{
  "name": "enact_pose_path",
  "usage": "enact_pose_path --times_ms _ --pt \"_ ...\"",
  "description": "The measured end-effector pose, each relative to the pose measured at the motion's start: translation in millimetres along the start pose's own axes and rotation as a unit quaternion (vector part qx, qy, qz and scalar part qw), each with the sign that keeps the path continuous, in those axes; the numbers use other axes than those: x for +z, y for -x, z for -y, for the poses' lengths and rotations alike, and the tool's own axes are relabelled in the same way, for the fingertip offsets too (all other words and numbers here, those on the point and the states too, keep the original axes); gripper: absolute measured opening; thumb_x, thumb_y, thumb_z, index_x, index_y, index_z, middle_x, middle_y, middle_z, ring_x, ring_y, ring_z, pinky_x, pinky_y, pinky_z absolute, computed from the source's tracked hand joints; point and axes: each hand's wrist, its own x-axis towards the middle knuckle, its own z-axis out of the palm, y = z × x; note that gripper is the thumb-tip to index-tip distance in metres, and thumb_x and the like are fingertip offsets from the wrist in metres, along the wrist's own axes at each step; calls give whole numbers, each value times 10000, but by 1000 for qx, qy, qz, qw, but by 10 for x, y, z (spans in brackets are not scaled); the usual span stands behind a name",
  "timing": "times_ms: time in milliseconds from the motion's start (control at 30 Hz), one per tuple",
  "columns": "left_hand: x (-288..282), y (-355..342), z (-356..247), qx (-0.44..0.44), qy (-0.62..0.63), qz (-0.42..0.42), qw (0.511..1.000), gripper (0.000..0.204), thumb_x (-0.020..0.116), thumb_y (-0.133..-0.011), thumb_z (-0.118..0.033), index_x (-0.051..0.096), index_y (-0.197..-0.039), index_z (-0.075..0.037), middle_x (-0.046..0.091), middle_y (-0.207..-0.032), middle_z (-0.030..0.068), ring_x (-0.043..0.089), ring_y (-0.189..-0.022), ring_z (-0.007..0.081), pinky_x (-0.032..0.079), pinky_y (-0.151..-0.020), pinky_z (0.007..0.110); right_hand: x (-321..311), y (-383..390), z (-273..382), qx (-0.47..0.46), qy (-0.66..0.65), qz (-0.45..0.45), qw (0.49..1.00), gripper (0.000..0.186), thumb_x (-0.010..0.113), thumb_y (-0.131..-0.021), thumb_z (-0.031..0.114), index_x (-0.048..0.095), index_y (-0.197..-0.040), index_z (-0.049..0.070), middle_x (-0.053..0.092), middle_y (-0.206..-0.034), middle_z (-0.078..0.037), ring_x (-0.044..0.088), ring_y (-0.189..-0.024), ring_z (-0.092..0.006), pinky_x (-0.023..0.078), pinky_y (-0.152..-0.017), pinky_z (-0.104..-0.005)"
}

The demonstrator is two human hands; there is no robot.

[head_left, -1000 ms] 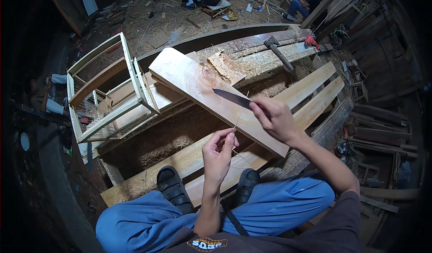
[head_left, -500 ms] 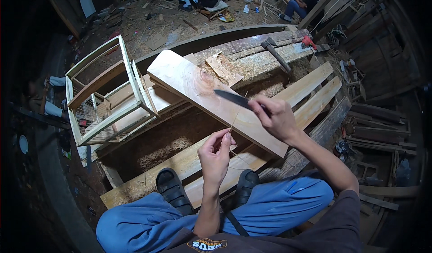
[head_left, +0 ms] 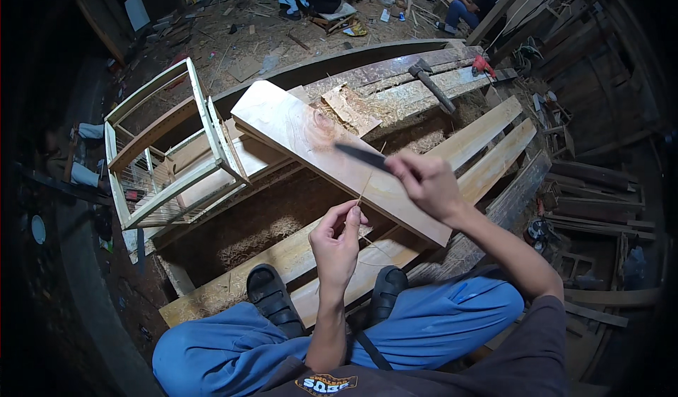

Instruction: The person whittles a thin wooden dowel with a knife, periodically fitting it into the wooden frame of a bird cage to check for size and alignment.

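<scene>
Holding loose shavings, the trough runs beneath the wooden board.

Bright ctr, v. dark fisheye rim, slightly blurry knife

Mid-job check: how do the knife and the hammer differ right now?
The knife is held in the right hand, while the hammer lies on the bench, untouched.
The knife has a slim, flat blade tapering to a point; the hammer has a blocky head across a stout handle.
The knife's blade looks motion-blurred; the hammer looks sharper.
Both have dark working ends.
</scene>
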Motion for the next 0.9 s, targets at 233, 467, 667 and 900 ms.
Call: enact_pose_path --times_ms 233,467,667,900 --pt "-37 -13 33 4 5 -2 1000 202 643 -1018 -114 685 -1143 39 691 -855 42 634 -810 77 494 -757 226 111 31 32 -46 4 21 999 246 628 -1000 258 674 -853 66 647 -691 -175 671 -621 -348 493 -540 -429" --pt "-44 -53 79 -9 56 19 998 205 632 -1025 -128 682 -1143 32 691 -854 50 621 -801 74 474 -731 212 171 74 -27 -70 36 50 996 194 637 -996 212 681 -912 43 646 -715 -182 664 -614 -353 476 -531 -413" --pt "-54 -14 -11 -67 81 29 994 222 620 -1033 -131 645 -1143 60 690 -866 65 635 -813 92 504 -773 239 168 34 -33 -17 -30 -5 999 201 634 -1008 196 669 -905 27 610 -683 -188 641 -592 -348 452 -525 -396" --pt "-58 -48 -49 -56 80 25 995 216 617 -1037 -140 631 -1134 53 674 -845 68 627 -797 95 507 -772 246 138 36 -3 -34 -27 -26 999 230 631 -1005 254 650 -869 70 615 -653 -177 649 -605 -370 456 -509 -449"
